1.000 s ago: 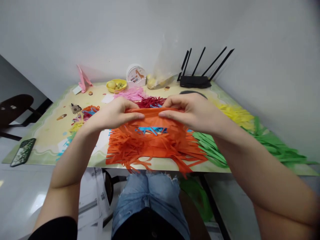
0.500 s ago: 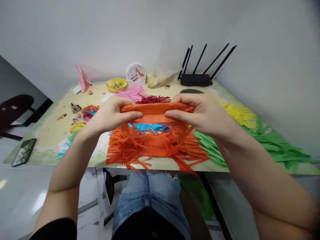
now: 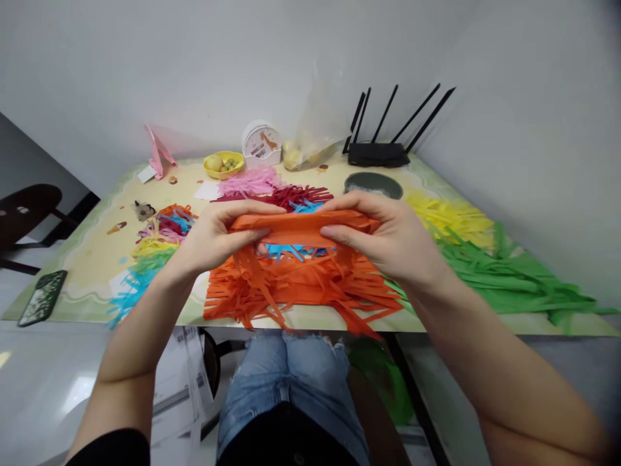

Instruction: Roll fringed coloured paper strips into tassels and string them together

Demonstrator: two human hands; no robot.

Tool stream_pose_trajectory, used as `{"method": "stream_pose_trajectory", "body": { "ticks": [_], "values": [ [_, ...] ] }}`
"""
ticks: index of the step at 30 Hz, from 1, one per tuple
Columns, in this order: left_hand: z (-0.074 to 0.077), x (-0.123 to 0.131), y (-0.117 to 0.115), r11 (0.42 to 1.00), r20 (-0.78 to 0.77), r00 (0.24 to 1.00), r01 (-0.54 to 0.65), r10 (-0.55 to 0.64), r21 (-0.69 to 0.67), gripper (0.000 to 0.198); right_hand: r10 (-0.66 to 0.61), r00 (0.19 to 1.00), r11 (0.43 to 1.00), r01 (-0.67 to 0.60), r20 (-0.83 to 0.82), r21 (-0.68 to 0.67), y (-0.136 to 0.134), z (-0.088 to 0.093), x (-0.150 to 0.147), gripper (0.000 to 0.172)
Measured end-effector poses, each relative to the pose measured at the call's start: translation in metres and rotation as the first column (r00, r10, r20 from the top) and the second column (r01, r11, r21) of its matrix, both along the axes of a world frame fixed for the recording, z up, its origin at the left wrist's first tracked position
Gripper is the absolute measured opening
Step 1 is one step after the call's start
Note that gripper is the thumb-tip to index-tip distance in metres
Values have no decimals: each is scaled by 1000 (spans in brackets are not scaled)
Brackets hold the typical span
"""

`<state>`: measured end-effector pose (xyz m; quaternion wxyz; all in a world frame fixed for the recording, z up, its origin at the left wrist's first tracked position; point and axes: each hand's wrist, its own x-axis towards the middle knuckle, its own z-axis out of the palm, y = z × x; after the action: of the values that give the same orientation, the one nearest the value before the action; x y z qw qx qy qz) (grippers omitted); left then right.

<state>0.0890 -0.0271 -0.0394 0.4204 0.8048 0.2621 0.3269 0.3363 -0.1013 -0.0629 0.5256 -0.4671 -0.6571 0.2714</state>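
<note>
An orange tissue paper fringe (image 3: 295, 228) is stretched level between both hands, its cut strips hanging from the ends. My left hand (image 3: 213, 234) pinches its left end between thumb and fingers. On the right end, my right hand (image 3: 383, 233) grips it the same way. Beneath lies a pile of more orange fringed paper (image 3: 310, 285) near the table's front edge. Blue strips (image 3: 291, 250) show between the held piece and that pile. Dark red fringe (image 3: 291, 195) and pink fringe (image 3: 255, 181) lie behind the hands.
Green fringe (image 3: 519, 278) and yellow fringe (image 3: 456, 220) spread on the right. A multicoloured fringe strand (image 3: 155, 249) and a phone (image 3: 43, 298) are on the left. Along the back stand a yellow fruit bowl (image 3: 224, 166), a black router (image 3: 378, 154) and a dark green bowl (image 3: 373, 184).
Both hands have come slightly lower with the orange fringe. The right hand has uncovered more of the dark green bowl, and the left hand's fingers reach further along the top edge.
</note>
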Motion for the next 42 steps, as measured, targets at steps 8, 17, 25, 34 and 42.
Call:
{"method": "stream_pose_trajectory", "body": {
  "ticks": [8, 17, 25, 34, 42],
  "values": [
    [-4, -2, -1, 1000, -3, 1000, -15, 15, -12, 30, -28, 999, 998, 25, 42, 60, 0, -3, 3, 9],
    [-8, -1, -2, 995, 66, 993, 100, -99, -16, 16, 227, 974, 970, -228, 26, 86, 3, -10, 12, 11],
    [-10, -4, -4, 997, -82, 994, 72, -72, 5, 26, 229, 966, 966, -240, 117, 98, 2, -13, 17, 23],
    [-23, 5, -9, 970, -115, 987, -79, 108, 229, 24, -40, 957, 993, 7, 288, 115, -10, -14, 1, 20],
    [-23, 8, -16, 1000, -33, 999, 4, -5, -17, 14, -52, 994, 999, 53, 92, -7, -14, -19, -6, 4]
  ]
}}
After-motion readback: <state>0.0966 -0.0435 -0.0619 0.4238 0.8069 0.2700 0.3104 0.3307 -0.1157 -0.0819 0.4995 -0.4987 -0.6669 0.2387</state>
